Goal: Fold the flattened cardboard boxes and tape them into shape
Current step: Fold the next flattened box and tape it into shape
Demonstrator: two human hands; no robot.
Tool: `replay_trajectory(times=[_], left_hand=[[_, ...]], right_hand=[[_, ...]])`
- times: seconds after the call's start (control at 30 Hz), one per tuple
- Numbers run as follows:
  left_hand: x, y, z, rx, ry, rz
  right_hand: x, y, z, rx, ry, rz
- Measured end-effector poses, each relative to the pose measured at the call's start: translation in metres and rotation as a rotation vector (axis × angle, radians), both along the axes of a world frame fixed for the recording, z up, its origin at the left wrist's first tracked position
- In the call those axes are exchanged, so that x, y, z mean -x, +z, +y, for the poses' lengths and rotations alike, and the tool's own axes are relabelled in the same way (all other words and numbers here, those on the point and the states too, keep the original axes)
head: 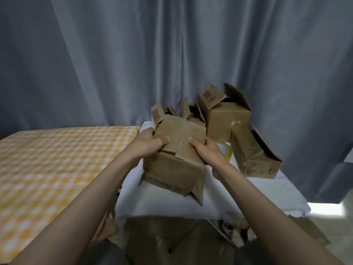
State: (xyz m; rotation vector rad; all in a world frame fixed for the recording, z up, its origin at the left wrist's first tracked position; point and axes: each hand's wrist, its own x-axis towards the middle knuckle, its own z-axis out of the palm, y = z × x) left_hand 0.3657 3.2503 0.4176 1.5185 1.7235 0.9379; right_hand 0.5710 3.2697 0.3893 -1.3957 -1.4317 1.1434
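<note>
The worn brown cardboard box (172, 163) stands on the white cloth-covered table (257, 190), its top flaps folded shut. The left hand (147, 143) and the right hand (206, 152) grip its top edges from both sides, fingers curled round, thumbs pressing the flaps flat. To do this well, I think the flaps must meet evenly before taping; the yellowish tape roll (225, 150) lies just beside the right hand. Other folded brown boxes (227, 119) stand behind.
</note>
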Motion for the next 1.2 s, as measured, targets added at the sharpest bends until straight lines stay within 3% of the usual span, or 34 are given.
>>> replay_trajectory(times=[0.2,0.33,0.43,0.57,0.7,0.77,0.87,0.97,1.07,1.2], left_hand=[[0.004,-0.006,-0.011,-0.021,0.088,0.036],[0.006,-0.023,-0.018,0.056,0.132,0.186],[0.002,-0.037,-0.021,0.053,0.159,0.259],[0.002,-0.056,-0.021,0.133,0.141,0.057],[-0.006,-0.075,-0.033,0.12,0.15,-0.061],[-0.009,-0.08,-0.038,0.062,0.175,-0.001],[-0.012,-0.088,-0.044,-0.137,0.245,0.291],[-0.01,-0.084,-0.041,-0.406,0.038,0.496],[-0.003,-0.079,-0.03,-0.333,-0.332,0.452],[0.006,-0.082,-0.029,-0.259,-0.478,0.571]], right_hand=[[0.013,-0.007,0.007,0.054,0.095,0.022],[0.022,-0.037,0.003,0.246,0.17,0.14],[0.028,-0.057,0.004,0.211,0.155,0.17],[0.021,-0.051,0.025,0.083,0.114,-0.032],[0.011,-0.047,0.04,0.056,0.258,-0.253],[0.009,-0.044,0.044,0.071,0.32,-0.243],[0.007,-0.039,0.051,0.087,0.403,-0.235],[0.006,-0.034,0.057,0.066,0.486,-0.303],[0.004,-0.03,0.061,0.034,0.548,-0.346],[0.006,-0.027,0.065,0.037,0.612,-0.343]])
